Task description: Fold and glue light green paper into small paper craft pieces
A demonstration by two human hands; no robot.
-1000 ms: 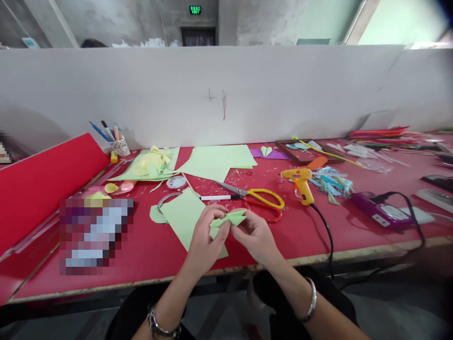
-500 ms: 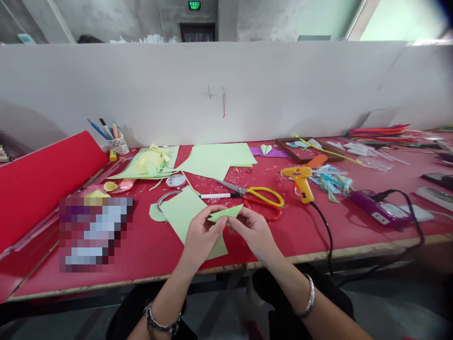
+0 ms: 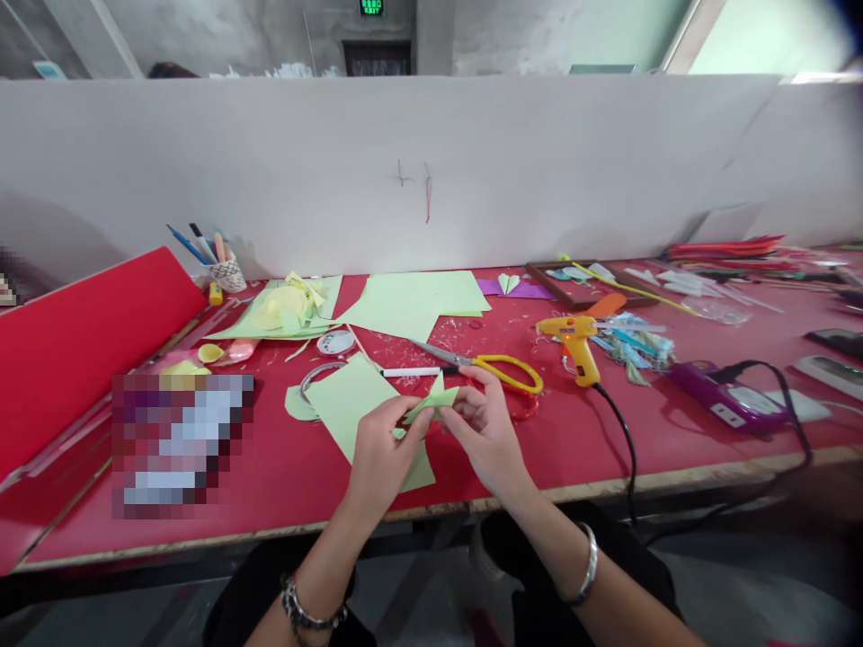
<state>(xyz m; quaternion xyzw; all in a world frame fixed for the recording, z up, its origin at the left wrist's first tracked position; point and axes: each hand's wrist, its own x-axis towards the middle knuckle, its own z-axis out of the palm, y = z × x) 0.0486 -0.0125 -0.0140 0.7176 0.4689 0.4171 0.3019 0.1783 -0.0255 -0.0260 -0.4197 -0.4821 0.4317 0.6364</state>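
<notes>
A small folded piece of light green paper (image 3: pixel 438 395) is held up between both hands, with one point standing upward. My left hand (image 3: pixel 386 442) pinches its left side between thumb and fingers. On the right side, my right hand (image 3: pixel 486 433) grips it with thumb and fingertips, which partly hide it. Below the hands lies a green paper sheet (image 3: pixel 351 409) on the red table. Just beyond them are scissors (image 3: pixel 509 370) with yellow and red handles, and a white marker (image 3: pixel 411 372) with a black cap.
A yellow glue gun (image 3: pixel 573 346) with a black cord stands to the right, near a purple power strip (image 3: pixel 732 400). More green sheets (image 3: pixel 418 301) and a pen cup (image 3: pixel 227 274) lie toward the white partition (image 3: pixel 303 180). A red board (image 3: pixel 87 350) leans at left.
The folded paper has changed shape: a point now sticks up where a flat, wide edge showed before. My right hand's fingers have risen and shifted around it.
</notes>
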